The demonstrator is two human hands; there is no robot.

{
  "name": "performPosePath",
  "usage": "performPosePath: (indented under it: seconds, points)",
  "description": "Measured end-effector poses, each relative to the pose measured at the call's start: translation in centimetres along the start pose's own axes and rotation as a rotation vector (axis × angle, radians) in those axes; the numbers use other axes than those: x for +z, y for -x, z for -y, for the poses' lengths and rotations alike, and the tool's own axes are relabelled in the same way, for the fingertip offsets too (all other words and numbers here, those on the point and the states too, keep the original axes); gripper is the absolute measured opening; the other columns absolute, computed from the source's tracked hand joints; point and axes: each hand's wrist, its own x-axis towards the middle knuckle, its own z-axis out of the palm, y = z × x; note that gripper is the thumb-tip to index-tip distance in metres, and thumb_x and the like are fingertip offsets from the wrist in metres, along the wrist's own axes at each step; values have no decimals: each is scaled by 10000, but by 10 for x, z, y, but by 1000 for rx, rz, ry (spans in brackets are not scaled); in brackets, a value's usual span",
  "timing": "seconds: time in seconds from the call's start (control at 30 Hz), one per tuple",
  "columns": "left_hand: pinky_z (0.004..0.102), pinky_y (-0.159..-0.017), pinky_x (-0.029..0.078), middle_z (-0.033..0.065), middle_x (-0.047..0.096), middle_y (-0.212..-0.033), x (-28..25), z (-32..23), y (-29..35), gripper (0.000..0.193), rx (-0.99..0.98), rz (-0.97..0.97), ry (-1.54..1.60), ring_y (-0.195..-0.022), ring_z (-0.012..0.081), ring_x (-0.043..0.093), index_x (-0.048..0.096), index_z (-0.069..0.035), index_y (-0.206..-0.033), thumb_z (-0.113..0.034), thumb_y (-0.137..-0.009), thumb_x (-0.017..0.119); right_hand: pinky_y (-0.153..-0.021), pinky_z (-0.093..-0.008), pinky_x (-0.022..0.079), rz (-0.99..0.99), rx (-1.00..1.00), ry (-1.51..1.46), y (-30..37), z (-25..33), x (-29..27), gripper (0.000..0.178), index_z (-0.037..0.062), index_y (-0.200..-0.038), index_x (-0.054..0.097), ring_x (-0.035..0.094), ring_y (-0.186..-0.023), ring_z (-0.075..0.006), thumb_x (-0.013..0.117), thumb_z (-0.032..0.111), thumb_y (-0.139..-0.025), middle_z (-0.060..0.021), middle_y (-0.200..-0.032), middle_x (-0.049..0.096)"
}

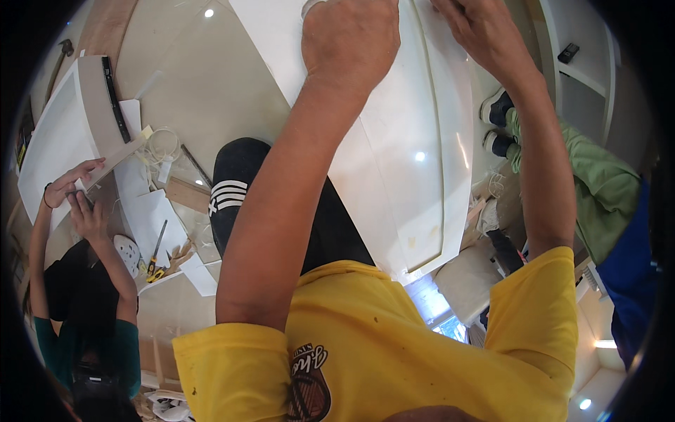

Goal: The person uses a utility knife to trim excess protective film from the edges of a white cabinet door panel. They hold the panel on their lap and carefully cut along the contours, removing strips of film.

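A large glossy white panel (415,162) with a raised frame edge stands upright in front of me, resting near my knee. My left hand (349,39) is closed on something small and whitish at the panel's upper part; what it is I cannot tell. My right hand (472,24) grips the panel's top right edge, its fingers curled over the rim. Both my forearms reach up from my yellow shirt. My dark trouser leg with white stripes (235,186) shows below the panel.
At the left, a person in a dark green top (84,295) has both hands on another white panel (53,141). A screwdriver (156,250), scraps of paper and wood offcuts lie on the glossy floor. A person in green trousers (590,183) sits at the right.
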Motion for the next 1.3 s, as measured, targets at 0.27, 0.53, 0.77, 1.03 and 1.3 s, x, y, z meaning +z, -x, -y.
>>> performPosePath:
  seconds: [0.27,0.53,0.77,1.03,1.3]
  points:
    - [459,-662,566,169,689,-658,1,1,-1,295,-8,-8,4,-626,338,700,700,-54,-759,-224,-984,611,-716,-528,498,71,-46,227,-6,-4,7,154,-29,-861,647,653,-804,-470,600,93,-944,-277,-846,664]
    - [460,-657,562,166,682,-648,0,2,-1,291,-15,0,45,-614,333,696,698,-51,-756,-223,-979,625,-731,-526,500,95,-52,236,-9,-1,8,173,-32,-838,632,655,-799,-464,599,98,-947,-273,-828,656]
    - [450,-697,559,155,676,-638,-1,0,-3,313,-8,71,8,-613,307,694,696,-51,-756,-234,-996,612,-722,-527,513,102,-79,326,-9,-1,9,160,-35,-835,611,669,-796,-465,568,75,-943,-272,-823,670]
    - [437,-691,558,143,688,-649,0,-1,-3,317,10,96,8,-623,291,701,697,-61,-755,-236,-1004,609,-710,-551,525,227,-72,417,-13,-12,9,154,-29,-895,597,685,-798,-476,501,78,-949,-301,-794,668]
    - [435,-670,554,140,691,-653,0,1,-1,300,53,40,37,-632,284,704,691,-65,-745,-222,-991,621,-722,-554,536,333,-96,484,-24,-9,3,147,-33,-889,598,689,-808,-473,503,65,-943,-293,-809,681]
